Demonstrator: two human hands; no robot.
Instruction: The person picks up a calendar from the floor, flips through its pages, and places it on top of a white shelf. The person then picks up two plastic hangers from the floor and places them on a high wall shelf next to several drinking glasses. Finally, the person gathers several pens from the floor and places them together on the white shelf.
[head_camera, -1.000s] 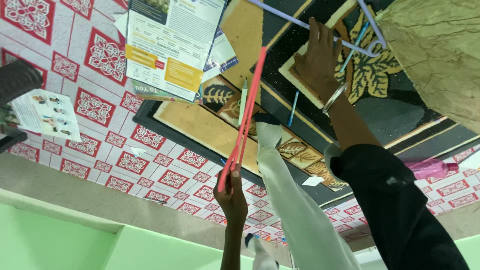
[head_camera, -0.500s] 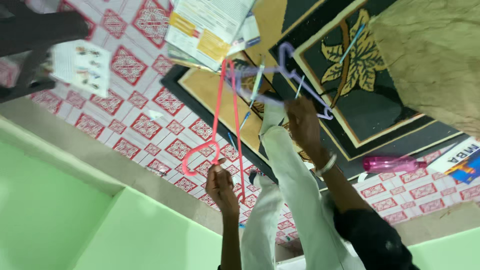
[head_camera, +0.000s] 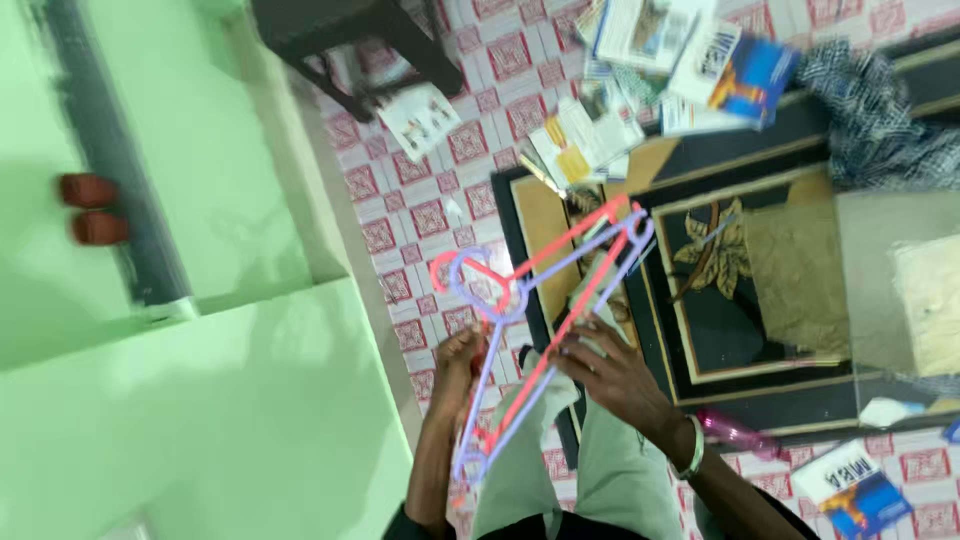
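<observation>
Head view: above the patterned rug (head_camera: 790, 390), a red hanger (head_camera: 575, 240) and a lilac hanger (head_camera: 560, 320) lie stacked together; left hand (head_camera: 462, 365) fingers clasp both near the hooks, right hand (head_camera: 605, 365) fingers pinch the lower bars.

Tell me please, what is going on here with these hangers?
A person holds two plastic clothes hangers stacked together, a red hanger and a lilac hanger, above a tiled floor. The left hand grips them near the hooks, and the right hand holds the lower bars. Below lie a patterned rug, scattered booklets and a pink bottle.
</observation>
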